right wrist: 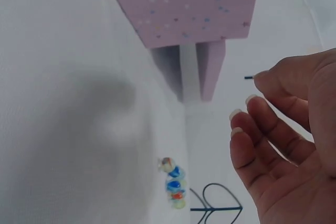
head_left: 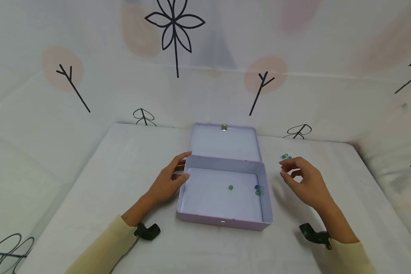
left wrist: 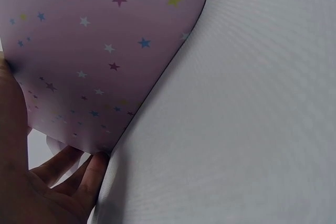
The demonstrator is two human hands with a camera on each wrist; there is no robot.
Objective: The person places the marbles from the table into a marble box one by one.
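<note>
Gripping the left wall of the purple box with the left hand, with thumb at the rim and fingers bent round the back corner; holding the right hand beside the right wall, loosely curved, with thumb and fingertips apart and nothing visible between. Showing, on the white table, the box open with its lid laid back; inside, a green marble near mid-floor, and a blue marble next to a second green marble by the right wall. Outside, near the right fingertips, a marble cluster. Judging by the thin walls, expect light, stiff metal: best held by opposite sides, minding the swinging lid. Expect hard, smooth, probably glass marbles, light but slippery and quick to roll, unlikely to break; pinch across the widest part. Impossible to count the cluster surely: partly covered by the right fingers in the head view, blurred together in the right wrist view. Impossible also to see the box's inside from either wrist.
</note>
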